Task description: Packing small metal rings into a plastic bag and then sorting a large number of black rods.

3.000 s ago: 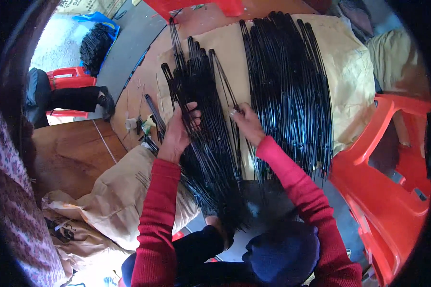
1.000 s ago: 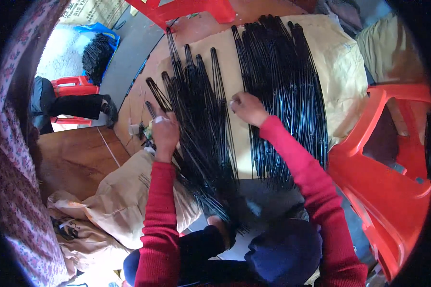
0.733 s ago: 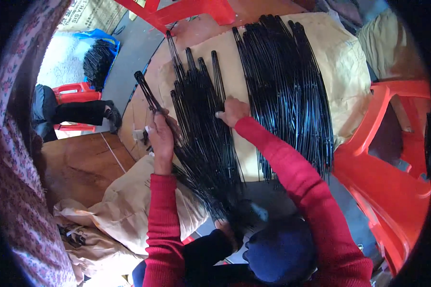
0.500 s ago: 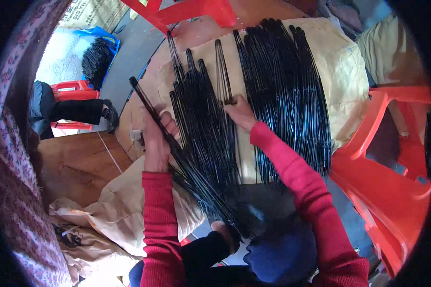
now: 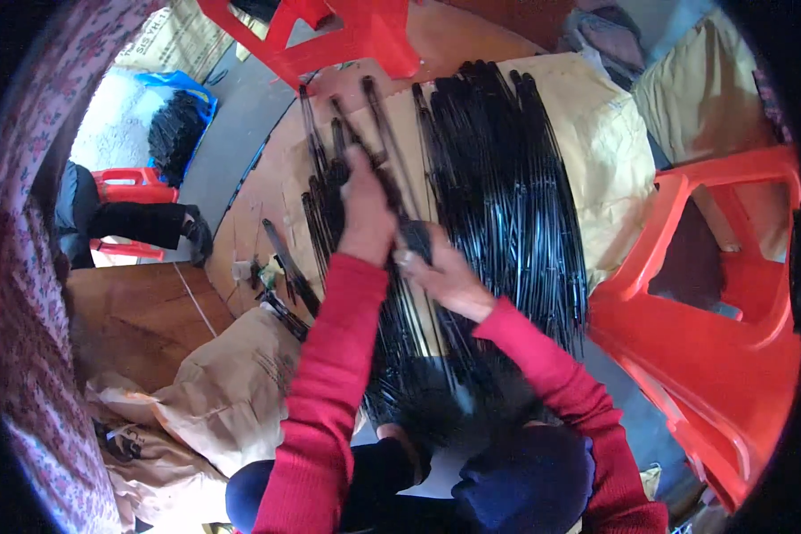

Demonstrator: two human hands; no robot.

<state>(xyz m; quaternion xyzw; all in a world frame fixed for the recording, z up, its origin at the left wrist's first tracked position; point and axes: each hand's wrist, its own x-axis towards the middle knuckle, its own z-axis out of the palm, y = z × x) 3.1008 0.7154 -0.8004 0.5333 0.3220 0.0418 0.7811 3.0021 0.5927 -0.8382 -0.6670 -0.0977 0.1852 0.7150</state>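
Observation:
Thin black rods, like umbrella ribs, lie side by side in two heaps on a brown paper sheet. The larger rod heap (image 5: 507, 196) is to the right. A smaller rod heap (image 5: 316, 209) lies to the left, partly under my arm. My left hand (image 5: 367, 209), smeared by motion, is over the smaller heap and closed round a slanting bundle of black rods (image 5: 383, 133). Just below it, my right hand (image 5: 445, 271) is closed on the same bundle, its thumb and fingers near a dark clump. The lower part of the bundle merges with the rods beneath.
Brown paper (image 5: 610, 187) covers the round wooden table (image 5: 267, 191). A few more rods (image 5: 289, 267) lie at its left edge. Red plastic chairs (image 5: 685, 356) stand at the right and far side. Crumpled sacking (image 5: 231, 383) is at near left. Another person's leg (image 5: 138, 218) shows at far left.
My left hand has swung right, from beside the smaller heap to over it. My right hand has come down toward me, and both hands are now close together. The view has shifted slightly.

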